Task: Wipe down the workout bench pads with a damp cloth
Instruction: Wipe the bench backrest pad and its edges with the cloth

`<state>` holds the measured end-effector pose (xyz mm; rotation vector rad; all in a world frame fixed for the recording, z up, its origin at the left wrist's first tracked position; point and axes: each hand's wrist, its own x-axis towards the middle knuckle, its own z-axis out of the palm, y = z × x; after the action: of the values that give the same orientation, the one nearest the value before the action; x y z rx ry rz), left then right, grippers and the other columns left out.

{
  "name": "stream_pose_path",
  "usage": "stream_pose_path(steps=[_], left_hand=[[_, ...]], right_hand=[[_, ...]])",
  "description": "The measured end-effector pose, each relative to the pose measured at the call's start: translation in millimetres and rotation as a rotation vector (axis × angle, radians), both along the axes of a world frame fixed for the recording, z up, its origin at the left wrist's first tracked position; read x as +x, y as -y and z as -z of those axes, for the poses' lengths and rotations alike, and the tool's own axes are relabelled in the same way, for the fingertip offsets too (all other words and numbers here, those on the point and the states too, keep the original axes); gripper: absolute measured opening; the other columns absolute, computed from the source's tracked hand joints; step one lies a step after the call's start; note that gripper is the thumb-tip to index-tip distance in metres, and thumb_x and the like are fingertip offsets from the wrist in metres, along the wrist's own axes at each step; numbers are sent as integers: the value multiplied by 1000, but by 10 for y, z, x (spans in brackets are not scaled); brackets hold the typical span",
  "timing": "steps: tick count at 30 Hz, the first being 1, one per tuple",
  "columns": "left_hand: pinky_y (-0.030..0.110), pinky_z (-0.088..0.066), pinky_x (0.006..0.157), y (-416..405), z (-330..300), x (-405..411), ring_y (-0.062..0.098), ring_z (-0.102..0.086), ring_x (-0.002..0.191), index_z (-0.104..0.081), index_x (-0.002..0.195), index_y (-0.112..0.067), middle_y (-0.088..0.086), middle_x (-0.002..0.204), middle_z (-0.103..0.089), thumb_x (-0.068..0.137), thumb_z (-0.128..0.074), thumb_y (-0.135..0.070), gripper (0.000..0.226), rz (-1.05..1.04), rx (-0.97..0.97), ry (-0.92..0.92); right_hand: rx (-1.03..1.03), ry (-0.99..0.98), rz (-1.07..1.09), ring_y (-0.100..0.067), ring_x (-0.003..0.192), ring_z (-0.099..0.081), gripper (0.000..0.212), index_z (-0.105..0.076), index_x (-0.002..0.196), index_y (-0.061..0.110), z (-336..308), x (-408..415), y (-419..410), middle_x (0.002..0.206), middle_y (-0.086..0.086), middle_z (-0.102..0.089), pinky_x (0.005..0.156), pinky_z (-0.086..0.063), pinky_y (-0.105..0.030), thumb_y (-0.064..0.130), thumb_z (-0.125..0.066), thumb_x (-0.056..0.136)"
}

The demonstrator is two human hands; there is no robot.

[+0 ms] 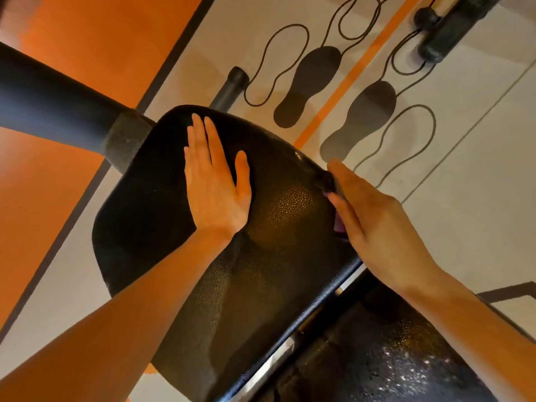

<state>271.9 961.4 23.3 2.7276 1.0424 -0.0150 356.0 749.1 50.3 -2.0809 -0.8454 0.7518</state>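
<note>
My left hand (pixel 216 181) lies flat on the black textured bench pad (pixel 278 216), which runs lower right to upper left; my straight-fingered right hand (pixel 374 224) presses a barely visible purple cloth (pixel 338 223) against its right edge.

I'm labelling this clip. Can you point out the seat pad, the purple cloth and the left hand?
seat pad (pixel 162 204): head view, bare top surface.
purple cloth (pixel 338 223): head view, sliver showing beneath the right hand.
left hand (pixel 216 181): head view, back of the hand.
</note>
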Motion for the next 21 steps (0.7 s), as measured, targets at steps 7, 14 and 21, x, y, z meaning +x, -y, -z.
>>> stream_pose_path(steps=[7,14,21], left_hand=[[34,-1,123,-10,-8,-2,26,-2,153,-7,156,-8,12,165,-2,100,-20,-49,71,16,-31,19],[38,1,125,-154,-14,183,24,3,153,-4,155,-6,11,165,0,103,-25,-37,64,-153,-105,78],[33,-1,123,-127,93,201,22,-1,153,-5,156,-7,10,165,-3,101,-20,-44,68,-196,-6,53]], right_hand=[[65,20,-97,-1,65,-57,17,-55,99,21,69,284,-423,65,14,-53,64,-42,-7,26,-38,102],[24,-46,-99,-5,64,-59,19,-54,110,29,67,353,-646,68,6,-59,59,-42,-13,26,-37,102],[-32,-116,-61,-1,64,-58,21,-60,95,21,-19,278,-209,65,11,-56,62,-40,-5,32,-42,98]])
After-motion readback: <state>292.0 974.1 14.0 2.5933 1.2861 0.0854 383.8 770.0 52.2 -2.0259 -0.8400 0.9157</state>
